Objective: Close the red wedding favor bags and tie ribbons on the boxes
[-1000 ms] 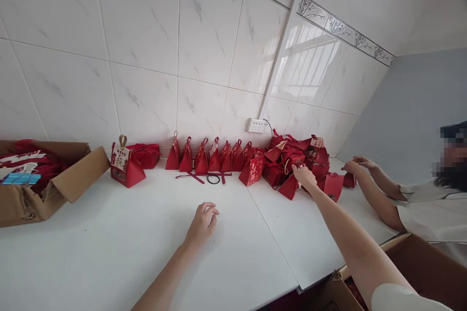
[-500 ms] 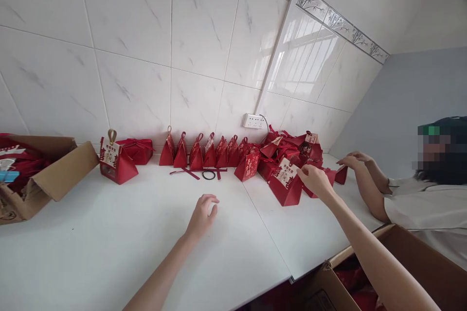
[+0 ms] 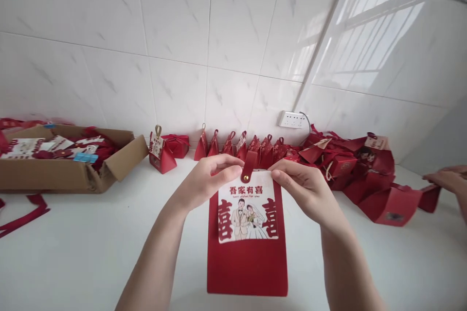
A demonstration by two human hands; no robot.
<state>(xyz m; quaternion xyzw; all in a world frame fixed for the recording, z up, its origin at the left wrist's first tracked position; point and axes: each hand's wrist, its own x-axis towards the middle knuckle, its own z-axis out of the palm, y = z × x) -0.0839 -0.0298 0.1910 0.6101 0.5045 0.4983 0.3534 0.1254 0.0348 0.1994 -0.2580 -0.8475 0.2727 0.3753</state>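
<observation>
Upright in front of me is a red gift box with a white card on its face, printed with a couple and red characters. A red strap with a brass stud stands at its top. My left hand pinches the box's top left corner beside the strap. At the top right corner, the thumb and fingers of my right hand are closed on the box too. Several small red triangular boxes stand in a row behind my hands, partly hidden by them.
An open cardboard box of red and white packages stands at left. A finished-looking red box sits near the wall. To the right lies a heap of red boxes; another person's hand holds one. A power strip hangs on the wall.
The red box has come from the pile at right to the middle in front of me. My left hand has joined my right hand on it. The view has turned left.
</observation>
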